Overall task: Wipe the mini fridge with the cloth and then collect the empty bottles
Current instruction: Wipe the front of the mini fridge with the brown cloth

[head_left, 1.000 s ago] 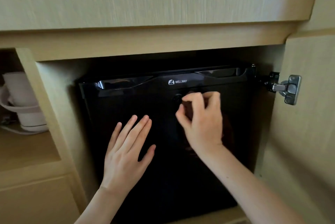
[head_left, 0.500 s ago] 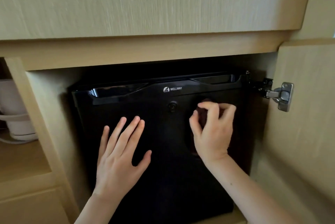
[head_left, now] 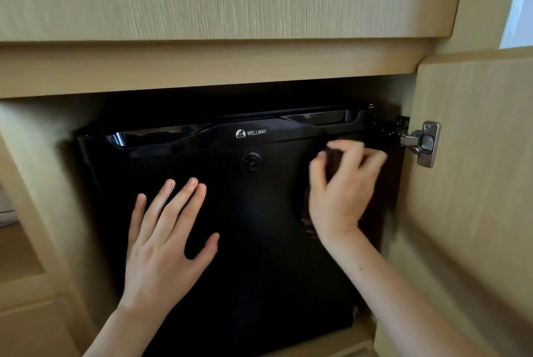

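A black mini fridge point(head_left: 253, 241) with its door closed sits inside a light wooden cabinet. My left hand point(head_left: 164, 241) lies flat on the fridge door, fingers spread, holding nothing. My right hand point(head_left: 340, 192) grips a dark brown cloth point(head_left: 333, 161) bunched between the fingers and presses it against the upper right of the door, near the right edge. Most of the cloth is hidden by the hand and blends into the black door. No bottles are in view.
The cabinet door point(head_left: 476, 198) stands open at the right, held by a metal hinge point(head_left: 424, 143). A wooden rail point(head_left: 202, 65) runs just above the fridge. An open shelf compartment point(head_left: 17, 247) lies to the left.
My right hand has slid the cloth rightward across the upper door, from beside the round lock toward the right edge. The left hand has stayed flat on the door. The view shifted left.
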`<state>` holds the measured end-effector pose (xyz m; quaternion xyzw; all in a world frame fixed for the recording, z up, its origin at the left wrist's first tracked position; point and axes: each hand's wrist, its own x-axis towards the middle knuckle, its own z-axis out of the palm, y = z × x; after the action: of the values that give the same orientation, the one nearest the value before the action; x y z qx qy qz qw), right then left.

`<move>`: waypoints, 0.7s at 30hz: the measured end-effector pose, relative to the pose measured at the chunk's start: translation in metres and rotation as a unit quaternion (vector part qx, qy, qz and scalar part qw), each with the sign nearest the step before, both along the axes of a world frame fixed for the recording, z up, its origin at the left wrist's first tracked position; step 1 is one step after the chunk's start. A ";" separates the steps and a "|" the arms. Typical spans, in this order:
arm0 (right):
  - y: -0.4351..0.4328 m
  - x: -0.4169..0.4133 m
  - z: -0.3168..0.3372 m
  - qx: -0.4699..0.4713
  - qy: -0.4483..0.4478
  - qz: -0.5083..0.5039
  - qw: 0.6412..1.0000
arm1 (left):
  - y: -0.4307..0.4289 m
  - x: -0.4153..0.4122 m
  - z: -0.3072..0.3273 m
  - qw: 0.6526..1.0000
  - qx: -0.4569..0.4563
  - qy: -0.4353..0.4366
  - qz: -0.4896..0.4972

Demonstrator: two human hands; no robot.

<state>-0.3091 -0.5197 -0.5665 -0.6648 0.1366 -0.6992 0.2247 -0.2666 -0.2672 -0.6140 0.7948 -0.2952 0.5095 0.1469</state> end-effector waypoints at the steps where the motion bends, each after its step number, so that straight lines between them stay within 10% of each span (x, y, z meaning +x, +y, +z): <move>1: 0.008 0.001 -0.007 -0.054 0.016 0.007 0.998 | -0.001 0.000 0.000 1.000 -0.003 -0.002 -0.002; 6: 0.011 0.000 -0.037 -0.138 0.052 0.049 0.988 | 0.001 0.002 -0.002 1.000 0.004 -0.006 0.001; 14: 0.008 0.003 -0.047 0.232 -0.100 0.059 0.966 | 0.001 0.000 0.000 1.000 0.001 -0.009 -0.001; 21: 0.032 -0.002 -0.143 0.305 -0.059 0.066 0.948 | 0.000 0.002 -0.002 1.000 -0.002 -0.018 -0.002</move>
<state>-0.3111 -0.4873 -0.7098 -0.5296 0.2860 -0.6456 0.4700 -0.2645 -0.2670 -0.6163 0.7845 -0.2985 0.5239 0.1446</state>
